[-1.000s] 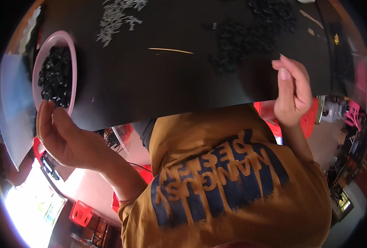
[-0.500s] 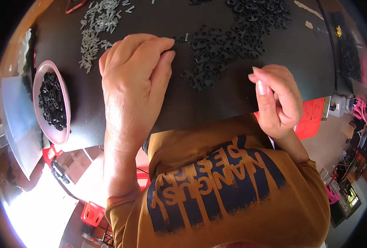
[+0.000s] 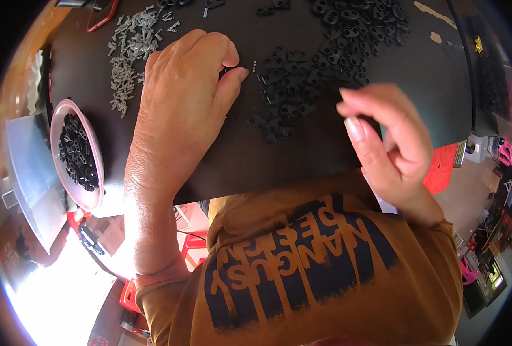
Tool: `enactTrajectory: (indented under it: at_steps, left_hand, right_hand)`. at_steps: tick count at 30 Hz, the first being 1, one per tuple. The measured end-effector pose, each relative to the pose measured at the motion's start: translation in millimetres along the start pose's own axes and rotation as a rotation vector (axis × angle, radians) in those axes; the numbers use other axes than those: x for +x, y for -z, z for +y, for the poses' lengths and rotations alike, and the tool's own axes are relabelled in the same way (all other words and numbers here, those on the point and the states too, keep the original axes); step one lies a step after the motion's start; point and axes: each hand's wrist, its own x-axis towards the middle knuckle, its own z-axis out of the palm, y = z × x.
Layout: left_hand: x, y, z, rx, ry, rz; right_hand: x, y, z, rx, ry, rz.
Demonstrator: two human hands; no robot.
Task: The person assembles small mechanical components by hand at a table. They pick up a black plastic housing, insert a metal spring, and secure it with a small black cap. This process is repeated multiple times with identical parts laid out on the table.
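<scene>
My left hand (image 3: 186,86) is over the table, back upward, its fingers curled in and the thumb bent toward the forefinger. A dark bit shows between them, too hidden to name. Just right of its thumb lies a single small metal spring (image 3: 254,66). My right hand (image 3: 391,135) hovers near the front right of the table; its thumb and forefinger tips are apart with nothing visible between them. Between the hands and beyond are many loose black plastic pieces with round holes (image 3: 293,86). Left of my left hand spreads a pile of small metal springs (image 3: 130,55).
A pink oval bowl (image 3: 99,173) of small black parts stands at the left edge of the dark table (image 3: 250,167). A red-edged phone-like object (image 3: 102,16) lies at the far left. A translucent plastic bin (image 3: 28,173) is beyond the bowl, and a red stool (image 3: 440,167) sits at right.
My left hand's fingers have curled in more, and its forefinger has drawn back from the thumb tip. My right thumb and forefinger have parted. The whole view has shifted slightly.
</scene>
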Motion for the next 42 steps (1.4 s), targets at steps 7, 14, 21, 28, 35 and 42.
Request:
enactTrajectory:
  at_steps: [7, 14, 21, 28, 35, 42]
  left_hand:
    - [-35, 4, 24, -0.191, 0.227, 0.303]
    - [-114, -21, 27, -0.313, 0.315, 0.511]
    - [-120, -28, 25, -0.264, 0.305, 0.560]
    - [-122, -27, 22, -0.282, 0.273, 0.569]
    - [-121, -27, 20, -0.267, 0.230, 0.578]
    - [-122, -28, 21, -0.276, 0.250, 0.593]
  right_hand:
    - [86, -4, -5, -0.213, 0.251, -0.334]
    - [111, -23, -3, -0.405, 0.262, -0.643]
    - [121, -31, -5, -0.445, 0.246, -0.762]
    - [133, -31, -5, -0.453, 0.155, -0.907]
    - [133, -34, -12, -0.439, 0.145, -0.933]
    - [129, -41, -5, -0.458, 0.265, -0.882]
